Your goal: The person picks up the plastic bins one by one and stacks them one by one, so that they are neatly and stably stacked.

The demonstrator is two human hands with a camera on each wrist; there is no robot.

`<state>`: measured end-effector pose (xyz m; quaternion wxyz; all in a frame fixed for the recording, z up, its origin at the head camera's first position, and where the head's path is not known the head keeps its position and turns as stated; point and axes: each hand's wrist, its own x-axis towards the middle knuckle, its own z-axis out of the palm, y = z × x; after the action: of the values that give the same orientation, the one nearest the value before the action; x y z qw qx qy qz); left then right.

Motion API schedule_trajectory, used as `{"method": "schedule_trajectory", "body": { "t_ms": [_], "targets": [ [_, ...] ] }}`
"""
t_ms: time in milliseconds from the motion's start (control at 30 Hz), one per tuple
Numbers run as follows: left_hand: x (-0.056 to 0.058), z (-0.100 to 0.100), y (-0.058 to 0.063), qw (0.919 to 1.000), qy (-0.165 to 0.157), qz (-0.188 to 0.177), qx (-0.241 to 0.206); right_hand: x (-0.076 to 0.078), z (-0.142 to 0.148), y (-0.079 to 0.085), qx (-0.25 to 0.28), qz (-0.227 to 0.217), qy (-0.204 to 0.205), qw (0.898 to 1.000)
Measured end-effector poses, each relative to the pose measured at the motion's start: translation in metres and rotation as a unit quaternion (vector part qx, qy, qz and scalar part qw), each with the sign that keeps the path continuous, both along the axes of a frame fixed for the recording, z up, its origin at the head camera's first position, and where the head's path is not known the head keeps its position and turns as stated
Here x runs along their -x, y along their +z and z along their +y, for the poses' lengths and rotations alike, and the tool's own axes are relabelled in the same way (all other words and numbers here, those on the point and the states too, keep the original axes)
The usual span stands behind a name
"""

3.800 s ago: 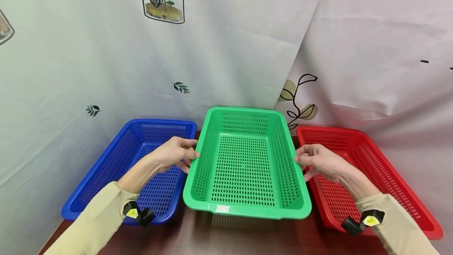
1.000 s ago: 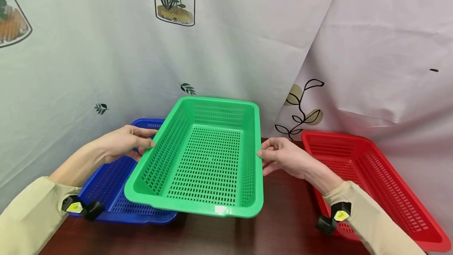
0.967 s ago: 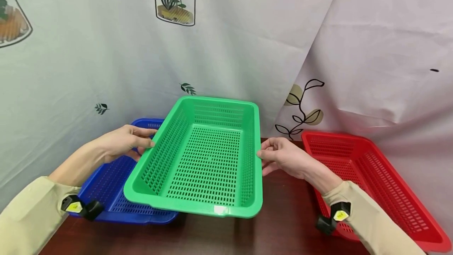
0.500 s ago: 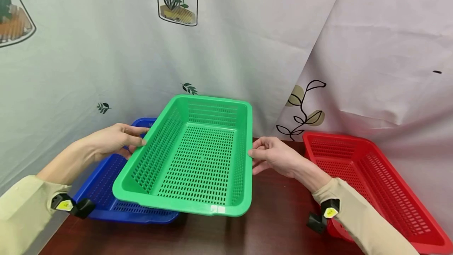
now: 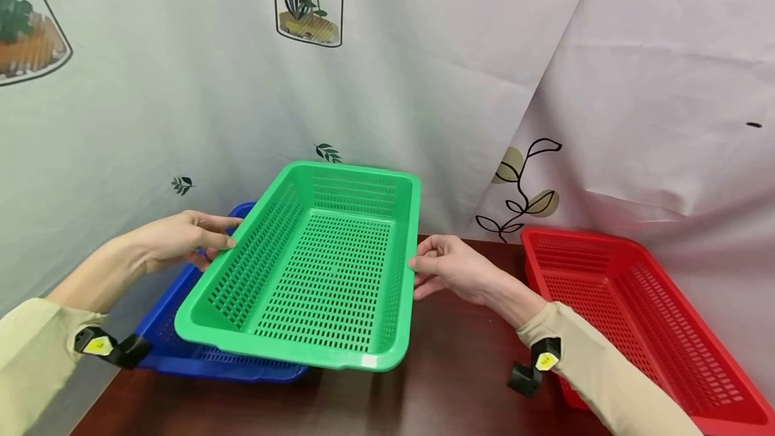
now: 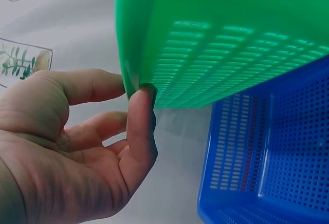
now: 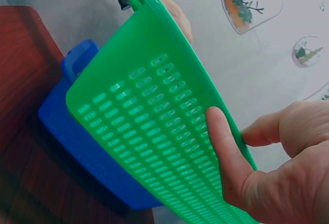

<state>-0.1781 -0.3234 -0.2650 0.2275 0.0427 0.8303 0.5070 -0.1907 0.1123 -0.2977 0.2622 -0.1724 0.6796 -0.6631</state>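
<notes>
A green plastic basket (image 5: 327, 274) with slotted walls and floor is held up between both hands, its inside bare. My left hand (image 5: 175, 241) pinches the left rim; in the left wrist view the thumb lies on the rim's outer lip and the curled fingers (image 6: 140, 126) hook under it. The right rim is pinched by my right hand (image 5: 451, 268), with a finger (image 7: 223, 142) against the outer wall in the right wrist view. Below and left of the green basket sits a blue basket (image 5: 224, 370), largely covered by it in the head view.
A red basket (image 5: 630, 308) stands on the dark brown table (image 5: 466, 348) at the right, apart from the others. Behind everything hangs a white cloth (image 5: 424, 73) printed with plants and jars. Each wrist carries a small black camera.
The green basket, held by both hands throughout, has moved from the middle leftward over the blue basket. It is turned slightly and covers more of the blue one. The red basket stays put.
</notes>
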Motion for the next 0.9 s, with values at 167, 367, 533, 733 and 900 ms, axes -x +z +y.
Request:
{"method": "schedule_trajectory", "body": {
  "t_ms": [167,367,533,733,900],
  "targets": [
    [-0.001,-0.008,-0.001,1.0000,0.003,-0.001,0.006,0.001,-0.008,-0.001,0.007,-0.002,0.005,1.000],
    [0.000,-0.017,0.001,0.9999,0.005,0.000,0.013,0.002,-0.017,-0.003,0.017,-0.004,0.008,1.000],
    [0.000,-0.023,0.003,0.9999,0.001,-0.002,0.015,0.001,-0.023,-0.004,0.020,-0.008,0.004,1.000],
    [0.000,-0.029,0.004,0.9995,0.004,0.004,0.031,0.000,-0.031,-0.003,0.023,-0.010,0.007,1.000],
    [-0.002,-0.033,0.004,0.9992,0.012,0.005,0.038,0.000,-0.037,-0.005,0.024,-0.009,0.009,1.000]
  ]
}}
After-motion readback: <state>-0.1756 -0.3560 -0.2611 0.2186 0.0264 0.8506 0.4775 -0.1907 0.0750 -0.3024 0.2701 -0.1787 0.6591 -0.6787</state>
